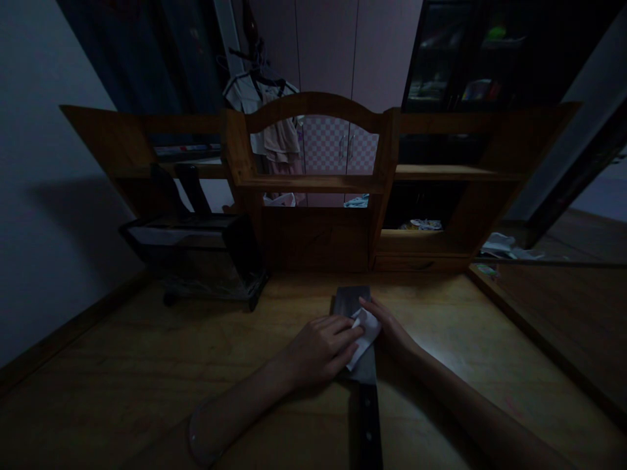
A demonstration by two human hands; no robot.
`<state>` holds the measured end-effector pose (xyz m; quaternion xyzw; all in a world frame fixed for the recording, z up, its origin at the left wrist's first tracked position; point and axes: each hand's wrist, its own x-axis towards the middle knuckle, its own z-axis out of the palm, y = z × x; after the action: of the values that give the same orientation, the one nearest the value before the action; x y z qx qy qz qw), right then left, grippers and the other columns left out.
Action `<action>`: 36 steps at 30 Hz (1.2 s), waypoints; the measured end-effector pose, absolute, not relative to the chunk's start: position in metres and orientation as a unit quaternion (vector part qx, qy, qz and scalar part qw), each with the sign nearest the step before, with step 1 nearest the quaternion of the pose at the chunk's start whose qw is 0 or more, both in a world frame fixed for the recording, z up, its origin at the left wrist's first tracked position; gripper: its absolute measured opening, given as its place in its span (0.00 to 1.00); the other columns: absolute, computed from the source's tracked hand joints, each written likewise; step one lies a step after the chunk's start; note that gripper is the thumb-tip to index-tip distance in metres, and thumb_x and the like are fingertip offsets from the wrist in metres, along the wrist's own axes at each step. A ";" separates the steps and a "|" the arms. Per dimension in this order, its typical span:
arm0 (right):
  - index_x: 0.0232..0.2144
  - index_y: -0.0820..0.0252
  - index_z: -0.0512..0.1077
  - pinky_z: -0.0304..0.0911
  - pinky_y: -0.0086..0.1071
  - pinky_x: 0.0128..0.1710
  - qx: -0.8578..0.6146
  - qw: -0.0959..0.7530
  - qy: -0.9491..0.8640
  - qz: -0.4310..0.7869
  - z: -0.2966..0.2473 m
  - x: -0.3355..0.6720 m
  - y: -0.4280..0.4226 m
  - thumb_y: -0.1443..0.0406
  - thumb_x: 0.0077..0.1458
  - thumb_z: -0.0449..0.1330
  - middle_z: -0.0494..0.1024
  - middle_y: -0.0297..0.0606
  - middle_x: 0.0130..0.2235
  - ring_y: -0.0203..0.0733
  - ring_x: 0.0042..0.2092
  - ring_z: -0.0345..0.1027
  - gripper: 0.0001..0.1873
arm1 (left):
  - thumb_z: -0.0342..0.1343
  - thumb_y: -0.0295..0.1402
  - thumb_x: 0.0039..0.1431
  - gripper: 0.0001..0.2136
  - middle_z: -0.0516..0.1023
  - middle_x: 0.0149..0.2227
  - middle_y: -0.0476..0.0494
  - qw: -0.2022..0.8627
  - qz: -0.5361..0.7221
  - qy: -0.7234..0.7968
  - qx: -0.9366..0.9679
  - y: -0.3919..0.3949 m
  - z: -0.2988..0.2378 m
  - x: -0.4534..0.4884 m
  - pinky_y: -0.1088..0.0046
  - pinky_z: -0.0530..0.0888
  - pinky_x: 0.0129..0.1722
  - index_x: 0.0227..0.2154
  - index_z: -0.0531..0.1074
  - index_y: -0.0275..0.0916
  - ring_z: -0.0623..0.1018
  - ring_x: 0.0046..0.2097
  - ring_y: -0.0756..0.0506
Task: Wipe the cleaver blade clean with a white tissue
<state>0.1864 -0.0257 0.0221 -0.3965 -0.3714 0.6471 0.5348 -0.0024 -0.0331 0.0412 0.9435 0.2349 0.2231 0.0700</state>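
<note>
A cleaver lies flat on the wooden desk, its grey blade (pixel 351 299) pointing away from me and its black riveted handle (pixel 369 424) toward me. A folded white tissue (pixel 367 336) rests across the blade. My left hand (pixel 326 346) comes in from the left with curled fingers pressing the tissue against the metal. On the right edge of the blade, my right hand (pixel 390 328) grips beside the tissue, one fingertip reaching over the blade's upper part. Some of its fingers are hidden. Neither hand touches the handle.
A dark knife block (pixel 196 254) with black-handled knives stands at the left of the desk (pixel 196 365). Along the back runs a wooden shelf unit (pixel 313 184) with a small drawer (pixel 421 263). Clothes (pixel 281 134) hang behind it. The room is dim.
</note>
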 end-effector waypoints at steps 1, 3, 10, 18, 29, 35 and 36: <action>0.42 0.58 0.72 0.61 0.32 0.39 -0.391 0.535 -0.367 0.653 0.022 0.186 -0.026 0.56 0.51 0.62 0.75 0.38 0.38 0.41 0.37 0.68 0.17 | 0.44 0.35 0.66 0.17 0.68 0.51 0.42 0.072 0.223 0.236 0.943 -0.033 0.041 -0.002 0.65 0.66 0.52 0.56 0.63 0.40 0.69 0.52 0.45; 0.42 0.57 0.71 0.61 0.32 0.37 -0.378 0.528 -0.357 0.671 0.022 0.185 -0.026 0.56 0.51 0.62 0.75 0.38 0.37 0.41 0.36 0.68 0.17 | 0.44 0.35 0.66 0.17 0.68 0.51 0.43 0.075 0.221 0.236 0.943 -0.033 0.040 -0.003 0.65 0.66 0.52 0.56 0.63 0.40 0.68 0.52 0.45; 0.46 0.58 0.69 0.62 0.34 0.39 -0.384 0.527 -0.389 0.650 0.014 0.188 -0.023 0.57 0.50 0.62 0.74 0.39 0.40 0.43 0.39 0.69 0.21 | 0.43 0.35 0.67 0.17 0.68 0.51 0.41 0.082 0.218 0.234 0.944 -0.034 0.041 -0.002 0.64 0.65 0.51 0.56 0.63 0.39 0.68 0.52 0.44; 0.45 0.55 0.68 0.60 0.31 0.36 -0.402 0.508 -0.428 0.630 0.000 0.193 -0.015 0.59 0.51 0.62 0.72 0.36 0.39 0.39 0.36 0.66 0.18 | 0.41 0.35 0.67 0.17 0.67 0.51 0.44 0.081 0.189 0.247 0.947 -0.034 0.042 -0.001 0.65 0.64 0.53 0.56 0.63 0.40 0.67 0.53 0.45; 0.43 0.58 0.69 0.59 0.31 0.36 -0.422 0.507 -0.432 0.615 0.006 0.192 -0.016 0.60 0.49 0.63 0.72 0.37 0.37 0.39 0.36 0.65 0.18 | 0.43 0.34 0.66 0.17 0.67 0.53 0.43 0.076 0.186 0.241 0.950 -0.033 0.040 -0.002 0.65 0.64 0.53 0.56 0.62 0.41 0.66 0.54 0.44; 0.46 0.57 0.67 0.59 0.31 0.37 -0.417 0.497 -0.456 0.609 0.000 0.194 -0.015 0.59 0.51 0.62 0.72 0.37 0.40 0.39 0.38 0.66 0.19 | 0.44 0.33 0.65 0.17 0.67 0.52 0.44 0.076 0.185 0.241 0.950 -0.033 0.039 -0.002 0.66 0.64 0.53 0.56 0.62 0.41 0.66 0.53 0.44; 0.47 0.56 0.67 0.59 0.31 0.38 -0.417 0.496 -0.459 0.608 -0.002 0.195 -0.015 0.59 0.52 0.62 0.72 0.37 0.41 0.39 0.38 0.66 0.20 | 0.44 0.33 0.65 0.17 0.67 0.52 0.44 0.075 0.187 0.241 0.949 -0.032 0.038 -0.002 0.66 0.64 0.53 0.56 0.62 0.41 0.66 0.53 0.44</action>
<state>0.1949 -0.0150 -0.0016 -0.4170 -0.4593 0.6078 0.4957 -0.0024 -0.0324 0.0384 0.9494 0.2413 0.1865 0.0752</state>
